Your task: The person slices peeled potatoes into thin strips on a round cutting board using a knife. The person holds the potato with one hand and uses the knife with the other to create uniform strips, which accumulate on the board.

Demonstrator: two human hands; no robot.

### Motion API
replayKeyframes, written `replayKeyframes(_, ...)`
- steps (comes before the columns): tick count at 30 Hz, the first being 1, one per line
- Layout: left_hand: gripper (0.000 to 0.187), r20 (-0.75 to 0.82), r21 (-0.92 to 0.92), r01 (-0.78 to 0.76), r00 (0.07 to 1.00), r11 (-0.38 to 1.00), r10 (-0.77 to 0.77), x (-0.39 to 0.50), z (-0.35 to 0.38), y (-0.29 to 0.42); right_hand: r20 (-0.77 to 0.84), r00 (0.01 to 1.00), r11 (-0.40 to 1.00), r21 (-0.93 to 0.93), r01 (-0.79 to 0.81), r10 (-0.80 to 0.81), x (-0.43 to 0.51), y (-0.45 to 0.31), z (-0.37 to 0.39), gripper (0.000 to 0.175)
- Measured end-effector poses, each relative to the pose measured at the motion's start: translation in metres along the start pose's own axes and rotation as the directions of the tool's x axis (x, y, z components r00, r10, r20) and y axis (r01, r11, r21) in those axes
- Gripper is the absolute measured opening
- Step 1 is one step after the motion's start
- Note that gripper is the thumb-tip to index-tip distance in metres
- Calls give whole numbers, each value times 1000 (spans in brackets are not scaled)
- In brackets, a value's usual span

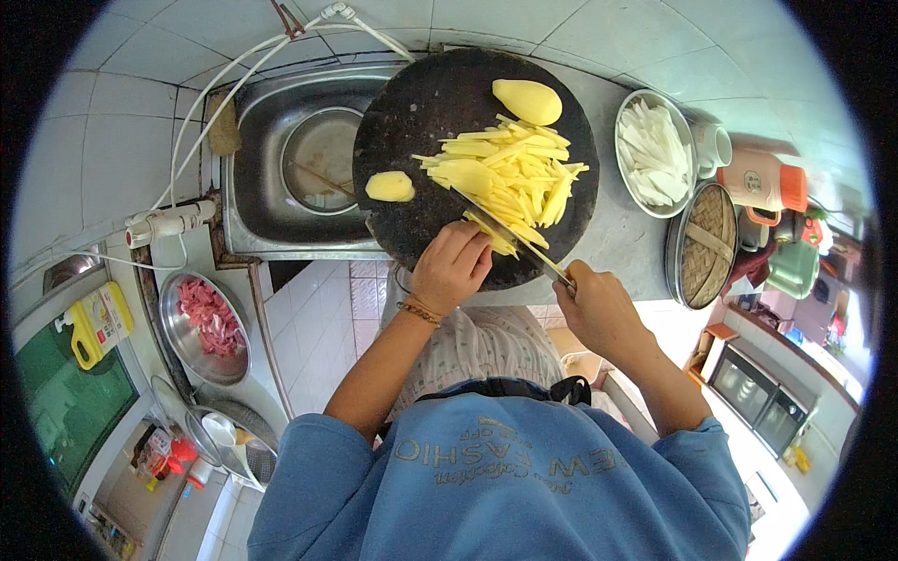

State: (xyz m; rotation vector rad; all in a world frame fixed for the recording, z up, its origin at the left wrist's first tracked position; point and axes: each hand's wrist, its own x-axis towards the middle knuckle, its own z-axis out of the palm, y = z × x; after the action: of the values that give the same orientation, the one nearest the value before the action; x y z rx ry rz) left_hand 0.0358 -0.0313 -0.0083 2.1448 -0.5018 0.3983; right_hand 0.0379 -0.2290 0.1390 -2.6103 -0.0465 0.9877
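A round dark chopping board (414, 126) lies before me, partly over the sink. My right hand (596, 301) grips the handle of a kitchen knife (501, 230), whose blade slants up and left across the near edge of the potato pile. Beside the blade, my left hand (452, 263) has its fingers curled at some yellow potato strips; what lies under the fingertips is hidden. A heap of cut potato strips and slices (512, 161) covers the middle right of the board. One whole peeled potato (527, 102) rests at the back, and a short potato piece (390, 186) sits at the left.
A steel sink (259, 161) holds a round basin (319, 133). Right of the board stand a bowl of white slices (654, 154), a woven bamboo lid (705, 245) and a thermos jug (761, 179). At left are a bowl of raw sliced meat (214, 315) and a yellow jug (98, 326).
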Motion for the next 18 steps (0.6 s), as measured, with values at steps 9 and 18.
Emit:
replayKeyframes(9, 25, 39, 15, -5, 999, 1000, 4, -2, -2, -1, -33, 999, 998, -59, -35, 33, 3, -5, 7, 20)
replayKeyframes(18, 23, 28, 6, 18, 999, 1000, -18, 0, -3, 2, -127, 991, 996, 83, 41, -31, 23, 33, 41, 20)
